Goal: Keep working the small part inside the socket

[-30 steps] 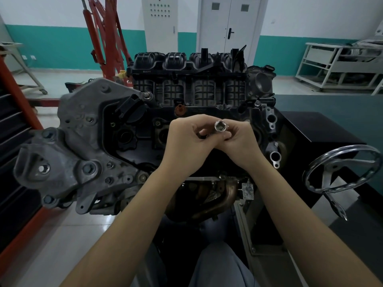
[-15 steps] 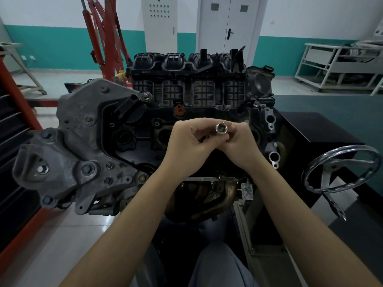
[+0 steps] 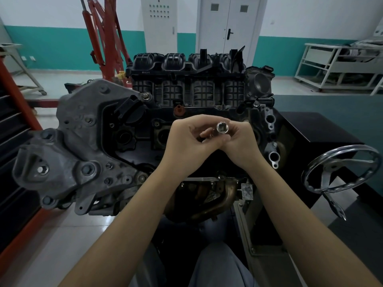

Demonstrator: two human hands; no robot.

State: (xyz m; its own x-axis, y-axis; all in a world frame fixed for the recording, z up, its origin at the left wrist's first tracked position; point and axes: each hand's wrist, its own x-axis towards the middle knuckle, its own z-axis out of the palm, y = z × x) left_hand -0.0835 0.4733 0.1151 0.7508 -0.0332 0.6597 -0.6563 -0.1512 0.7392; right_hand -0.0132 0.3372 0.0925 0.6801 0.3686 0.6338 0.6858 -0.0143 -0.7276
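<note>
- both hands meet in front of the engine point(image 3: 186, 112), at chest height, thumbs and fingertips nearly touching each other.
- the right hand point(image 3: 238, 137) pinches a small chrome socket point(image 3: 222, 127) between thumb and curled fingers, its open end turned up toward the camera.
- the left hand point(image 3: 186, 141) has its fingers curled in against the socket's lower end, where a short bit of metal point(image 3: 211, 135) shows; whether that is a bolt or an adapter i cannot tell.
- the step in hand looks like fitting or freeing a small part at the socket's lower end, done in the air and not on the engine.
- the next move seems to call for a steady pinch from the right hand while the left fingers twist or push; the pieces are small and slick, so a slip would drop them down between the forearms toward the exhaust manifold point(image 3: 215, 199).
- the socket looks polished and bright, round outside, with a dark square recess in the end that faces up.
- beyond the hands stands the black ribbed intake manifold point(image 3: 186, 79); to the left of the left hand a grey cast bracket point(image 3: 68, 154).
- to the right of the right forearm, a chrome handwheel point(image 3: 339, 168) on the stand.
</note>
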